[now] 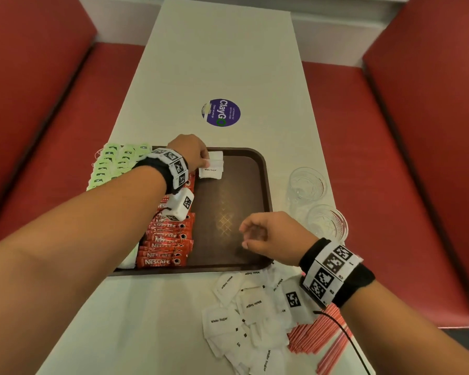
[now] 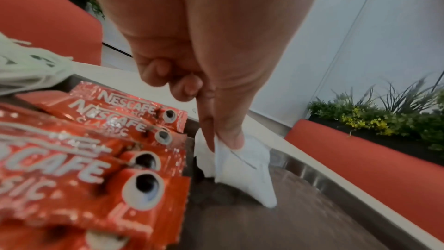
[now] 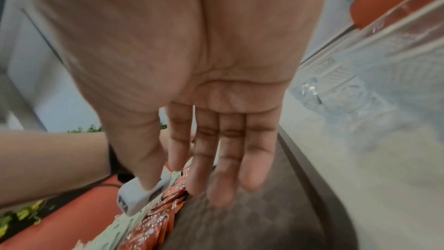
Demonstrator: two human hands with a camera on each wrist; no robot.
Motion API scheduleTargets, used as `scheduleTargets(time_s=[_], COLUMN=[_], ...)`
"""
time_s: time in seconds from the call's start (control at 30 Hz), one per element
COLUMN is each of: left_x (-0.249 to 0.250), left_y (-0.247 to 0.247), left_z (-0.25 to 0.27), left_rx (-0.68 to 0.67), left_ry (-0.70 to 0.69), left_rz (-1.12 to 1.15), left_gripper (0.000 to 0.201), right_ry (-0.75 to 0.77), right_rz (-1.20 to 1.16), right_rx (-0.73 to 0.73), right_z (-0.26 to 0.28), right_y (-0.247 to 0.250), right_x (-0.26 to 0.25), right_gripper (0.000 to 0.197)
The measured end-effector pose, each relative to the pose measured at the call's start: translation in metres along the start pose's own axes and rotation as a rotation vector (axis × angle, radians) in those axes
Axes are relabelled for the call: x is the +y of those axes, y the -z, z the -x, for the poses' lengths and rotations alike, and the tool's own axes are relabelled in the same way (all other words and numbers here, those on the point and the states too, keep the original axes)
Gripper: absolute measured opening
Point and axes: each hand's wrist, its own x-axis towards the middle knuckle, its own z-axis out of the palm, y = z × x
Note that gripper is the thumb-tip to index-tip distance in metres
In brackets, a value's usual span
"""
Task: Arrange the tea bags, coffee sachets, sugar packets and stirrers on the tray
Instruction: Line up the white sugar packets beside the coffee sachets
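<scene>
A "White Sugar" packet (image 1: 211, 170) is pinched by the left hand (image 1: 190, 151) at the tray's (image 1: 264, 185) far end, beside "NESCAFE CLASSIC" sachets (image 1: 165, 247). The right hand (image 1: 268, 236) is held loosely spread above the tray's near edge, gripping nothing.

You look down a long pale bench (image 1: 222, 63) flanked on both sides by red padded seats (image 1: 30, 85), with planters of greenery (image 2: 374, 119) behind them.

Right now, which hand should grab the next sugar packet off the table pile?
Right. The right hand is open, empty, and hovers near the loose sugar packets below the tray. The left hand pinches a packet at the tray's far end.
</scene>
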Motion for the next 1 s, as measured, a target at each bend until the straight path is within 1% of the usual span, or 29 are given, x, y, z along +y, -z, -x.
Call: scheduleTargets(time_s=[0.07,0.2,0.27,0.33,0.4,0.5,0.57,0.6,0.73,0.8,0.83,0.9,1.0], left_x=[0.002,0.004,0.005,0.008,0.017,0.037,0.049,0.053,0.065,0.063,0.062,0.059,0.062], left_y=[-0.003,-0.010,-0.009,-0.005,0.000,-0.001,-0.004,-0.005,-0.024,-0.040,-0.049,-0.061,-0.069], left_z=[-0.005,-0.008,-0.004,0.007,0.026,0.070,0.105,0.123,0.180,0.197,0.202,0.208,0.212], left_rx=[0.011,-0.005,0.021,0.076,0.144,0.174,0.134,0.090,-0.148,-0.231,-0.256,-0.289,-0.277], left_ry=[0.024,0.057,0.060,0.045,0.005,-0.138,-0.251,-0.304,-0.474,-0.559,-0.589,-0.609,-0.623], left_rz=[-0.044,-0.076,-0.075,-0.063,-0.037,0.021,0.022,0.011,-0.091,-0.184,-0.233,-0.311,-0.398], left_gripper=[0.010,0.017,0.027,0.038,0.038,0.029,0.024,0.021,0.016,0.018,0.022,0.036,0.058], right_ry=[-0.009,-0.068,-0.091,-0.100,-0.101,-0.121,-0.124,-0.122,-0.102,-0.084,-0.076,-0.066,-0.064], right_rz=[0.074,0.234,0.297,0.347,0.379,0.385,0.389,0.391,0.409,0.405,0.401,0.403,0.432], right_rx=[-0.054,-0.141,-0.162,-0.176,-0.187,-0.191,-0.189,-0.184,-0.127,-0.115,-0.115,-0.115,-0.119], right_z=[0.008,0.022,0.030,0.038,0.046,0.056,0.060,0.062,0.067,0.067,0.067,0.067,0.070], right_y=[-0.002,-0.008,-0.011,-0.015,-0.019,-0.027,-0.033,-0.036,-0.048,-0.052,-0.053,-0.054,-0.057], right_x=[0.003,0.007,0.007,0.006,0.005,0.006,0.006,0.006,0.004,0.003,0.002,0.001,-0.001], right_gripper=[0.024,0.033,0.037,0.041,0.044,0.050,0.053,0.053,0.054,0.051,0.049,0.047,0.046])
